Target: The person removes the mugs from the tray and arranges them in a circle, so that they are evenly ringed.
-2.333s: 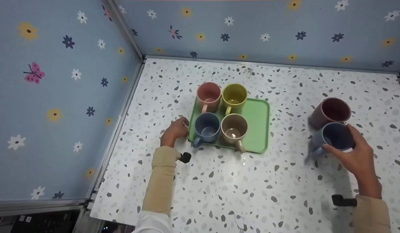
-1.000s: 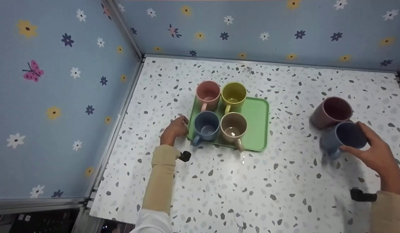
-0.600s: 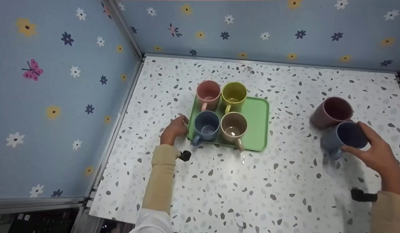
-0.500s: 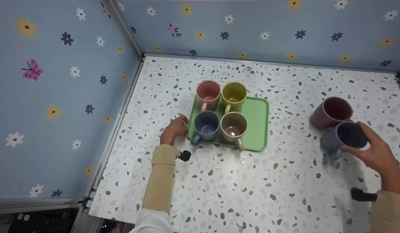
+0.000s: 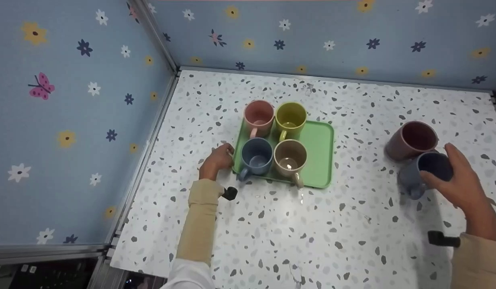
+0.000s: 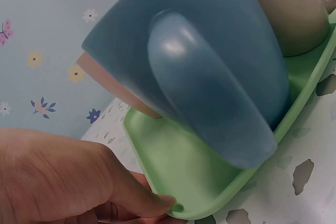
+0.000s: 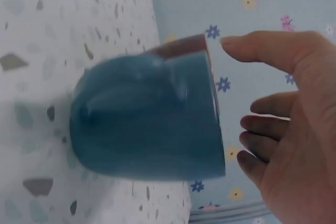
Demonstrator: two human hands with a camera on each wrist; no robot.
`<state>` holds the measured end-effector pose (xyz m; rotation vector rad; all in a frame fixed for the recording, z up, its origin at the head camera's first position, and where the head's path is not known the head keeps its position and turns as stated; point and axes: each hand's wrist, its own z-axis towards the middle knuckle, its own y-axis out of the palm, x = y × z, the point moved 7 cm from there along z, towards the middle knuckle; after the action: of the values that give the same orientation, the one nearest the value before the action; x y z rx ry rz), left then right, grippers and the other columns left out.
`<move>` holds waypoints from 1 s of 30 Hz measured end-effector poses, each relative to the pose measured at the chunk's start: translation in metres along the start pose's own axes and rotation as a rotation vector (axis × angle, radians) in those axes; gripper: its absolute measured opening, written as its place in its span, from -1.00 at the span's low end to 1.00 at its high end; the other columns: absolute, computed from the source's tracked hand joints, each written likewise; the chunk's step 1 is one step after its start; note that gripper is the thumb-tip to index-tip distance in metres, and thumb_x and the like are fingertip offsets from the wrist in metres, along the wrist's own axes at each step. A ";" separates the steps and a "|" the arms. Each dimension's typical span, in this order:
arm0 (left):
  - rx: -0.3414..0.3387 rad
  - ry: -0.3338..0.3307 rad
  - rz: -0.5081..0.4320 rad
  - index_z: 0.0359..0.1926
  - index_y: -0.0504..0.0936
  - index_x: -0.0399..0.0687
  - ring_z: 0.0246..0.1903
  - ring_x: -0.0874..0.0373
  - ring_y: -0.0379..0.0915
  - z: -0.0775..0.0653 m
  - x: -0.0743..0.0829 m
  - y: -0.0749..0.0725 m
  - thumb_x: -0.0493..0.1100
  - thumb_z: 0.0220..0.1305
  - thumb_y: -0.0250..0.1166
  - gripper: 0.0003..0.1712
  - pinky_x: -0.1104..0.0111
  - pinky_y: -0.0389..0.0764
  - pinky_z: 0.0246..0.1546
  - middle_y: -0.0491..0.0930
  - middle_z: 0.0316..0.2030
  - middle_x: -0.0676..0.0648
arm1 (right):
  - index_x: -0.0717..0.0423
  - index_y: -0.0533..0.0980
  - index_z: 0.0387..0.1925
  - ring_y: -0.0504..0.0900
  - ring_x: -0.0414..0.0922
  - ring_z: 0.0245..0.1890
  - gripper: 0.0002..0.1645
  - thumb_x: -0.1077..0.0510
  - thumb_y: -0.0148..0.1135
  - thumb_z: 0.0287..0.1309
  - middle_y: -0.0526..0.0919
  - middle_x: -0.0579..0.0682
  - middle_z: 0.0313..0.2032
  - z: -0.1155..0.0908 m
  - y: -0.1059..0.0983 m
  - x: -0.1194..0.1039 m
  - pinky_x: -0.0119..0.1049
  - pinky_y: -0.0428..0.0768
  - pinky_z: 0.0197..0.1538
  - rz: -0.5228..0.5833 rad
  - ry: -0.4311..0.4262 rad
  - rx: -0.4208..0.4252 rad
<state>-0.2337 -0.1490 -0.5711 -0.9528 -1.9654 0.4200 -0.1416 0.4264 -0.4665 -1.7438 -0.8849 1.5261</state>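
Observation:
My left hand [image 5: 219, 157] pinches the left edge of a green tray [image 5: 321, 156]; in the left wrist view the thumb [image 6: 157, 203] lies on the rim near a corner. On the tray stand a pink mug [image 5: 259, 122], a yellow mug [image 5: 290, 120], a blue mug [image 5: 256, 159] and a beige mug [image 5: 288, 162]. At the right, another blue mug [image 5: 408, 176] stands upright on the table, close against a maroon mug [image 5: 402, 145]. My right hand [image 5: 458, 186] is just above and beside that blue mug, fingers apart from its rim in the right wrist view.
The speckled white table [image 5: 344, 241] runs back to a blue flowered wall panel [image 5: 312, 36]. A second flowered panel [image 5: 71, 112] borders it on the left. The right part of the tray carries no mug.
The right hand moved its blue mug rightward and placed it beside the maroon mug. Since half a second ago, its fingers have let go and lifted off the rim. The left hand stayed put.

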 end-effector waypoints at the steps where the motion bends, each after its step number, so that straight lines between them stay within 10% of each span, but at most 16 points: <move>1: 0.001 0.004 0.002 0.07 0.45 -0.11 -0.01 -0.08 0.35 0.000 0.000 0.000 -0.31 0.11 0.09 -0.57 0.10 0.37 0.07 0.52 -0.03 -0.21 | 0.09 -0.31 0.49 -0.29 0.31 0.45 0.11 -0.08 0.17 0.21 -0.30 0.28 0.48 0.001 0.000 -0.004 0.31 -0.23 0.35 0.007 -0.005 0.010; 19: 0.007 0.045 0.007 0.06 0.44 -0.18 -0.19 -0.01 0.37 -0.001 0.003 -0.001 -0.36 0.06 0.05 -0.54 0.18 0.40 -0.08 0.51 -0.10 -0.22 | 0.05 0.10 0.45 0.09 0.20 0.40 0.02 0.18 0.41 0.00 0.13 0.21 0.41 0.023 0.019 -0.084 0.21 0.05 0.35 0.166 -0.283 0.140; 30: 0.007 0.042 0.013 0.07 0.44 -0.17 -0.15 -0.03 0.37 -0.001 0.002 -0.001 -0.34 0.09 0.05 -0.55 0.17 0.40 -0.07 0.51 -0.07 -0.23 | 0.07 0.21 0.40 0.26 -0.26 0.33 0.03 0.32 0.47 -0.14 0.32 0.19 0.33 0.029 0.047 -0.130 -0.57 0.15 0.30 0.244 -0.501 0.209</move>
<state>-0.2339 -0.1487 -0.5689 -0.9636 -1.9201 0.4108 -0.1797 0.2935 -0.4363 -1.3766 -0.7256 2.1906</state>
